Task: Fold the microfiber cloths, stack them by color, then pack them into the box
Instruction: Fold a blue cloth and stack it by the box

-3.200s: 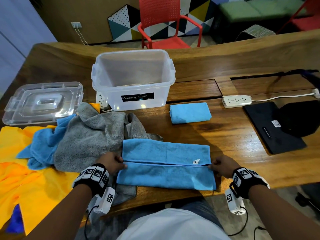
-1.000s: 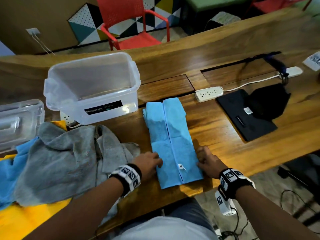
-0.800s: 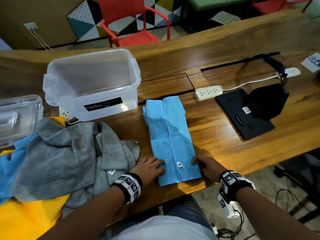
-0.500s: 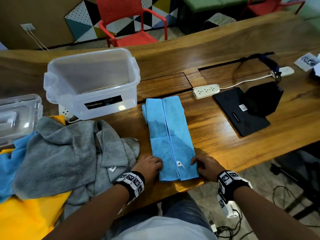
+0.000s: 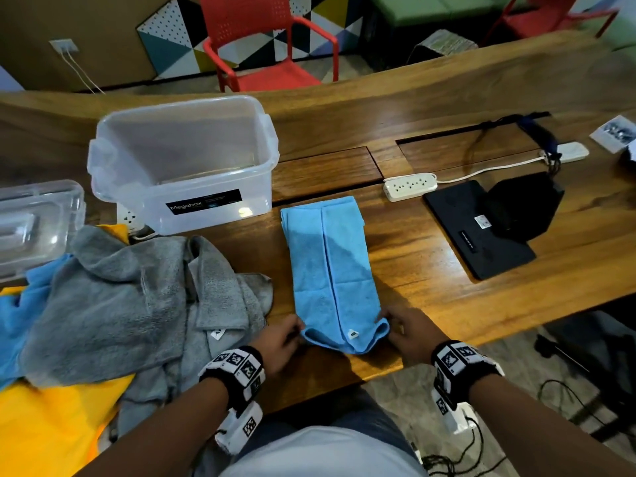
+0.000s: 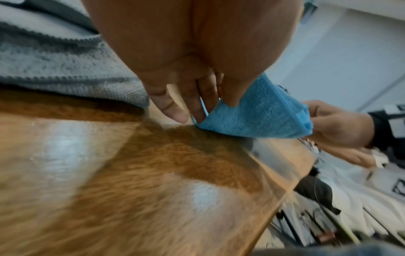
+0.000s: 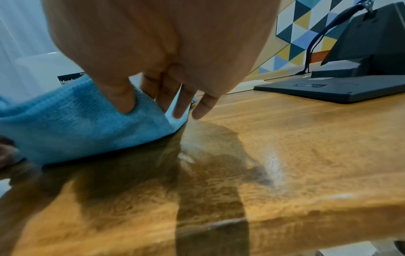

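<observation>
the left hand [image 5: 280,342] and right hand [image 5: 411,333] each pinch a near corner of the long folded blue microfiber cloth [image 5: 330,266], both grips holding it, its near end lifted off the wooden counter [image 5: 430,270], right of the clear box [image 5: 186,166].

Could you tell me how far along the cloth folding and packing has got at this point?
Early on. The blue cloth is already folded into a long strip, and the left hand and right hand pinch its near corners, lifted off the table. Left: the gray cloth and yellow cloth lie unfolded, and the clear box holds nothing.
</observation>
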A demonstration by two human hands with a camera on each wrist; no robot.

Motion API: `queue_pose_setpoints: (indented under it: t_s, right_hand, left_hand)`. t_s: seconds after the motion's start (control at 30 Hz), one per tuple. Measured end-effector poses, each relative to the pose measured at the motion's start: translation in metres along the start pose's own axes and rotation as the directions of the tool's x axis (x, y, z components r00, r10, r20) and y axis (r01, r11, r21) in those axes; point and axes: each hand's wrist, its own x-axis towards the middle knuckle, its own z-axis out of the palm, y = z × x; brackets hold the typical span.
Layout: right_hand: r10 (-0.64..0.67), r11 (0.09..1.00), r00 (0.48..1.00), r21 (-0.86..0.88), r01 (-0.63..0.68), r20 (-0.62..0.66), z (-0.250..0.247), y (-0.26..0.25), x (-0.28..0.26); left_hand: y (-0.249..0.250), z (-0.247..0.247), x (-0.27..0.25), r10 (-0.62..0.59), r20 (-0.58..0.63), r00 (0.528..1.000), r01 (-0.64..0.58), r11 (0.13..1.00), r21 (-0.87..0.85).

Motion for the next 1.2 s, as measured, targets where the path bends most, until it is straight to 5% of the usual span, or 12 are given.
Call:
queue_pose_setpoints:
  t_s: [0.2,0.43,0.57,0.83,1.2]
  right_hand:
    - [0.137,0.988,0.987,0.063,-0.143,0.083,-0.002,0.014,0.032]
    - [0.263,0.955,0.956,0.104,-0.277,0.128,-0.003,0.020,0.062]
    - [0.248,0.947,0.958,0.174,-0.271,0.143,-0.005,0.026,0.066]
    - [0.237,0.941,0.962,0.216,-0.262,0.135,-0.008,0.018,0.072]
    - [0.322,0.945,0.943,-0.093,-0.314,0.082,-0.006,0.011,0.080]
  left_hand:
    - [-0.005,-0.003,0.019,-0.251,-0.011,0.968,0.246,0.954,-0.175]
    - [0.002,-0.005,0.038,-0.397,-0.049,0.917,0.367,0.884,-0.291]
    - [0.000,-0.006,0.039,-0.416,-0.024,0.909,0.380,0.852,-0.361]
    - [0.012,-0.007,0.040,-0.384,-0.187,0.904,0.300,0.883,-0.361]
    - [0.016,-0.012,0.051,-0.417,-0.261,0.870,0.408,0.908,-0.093]
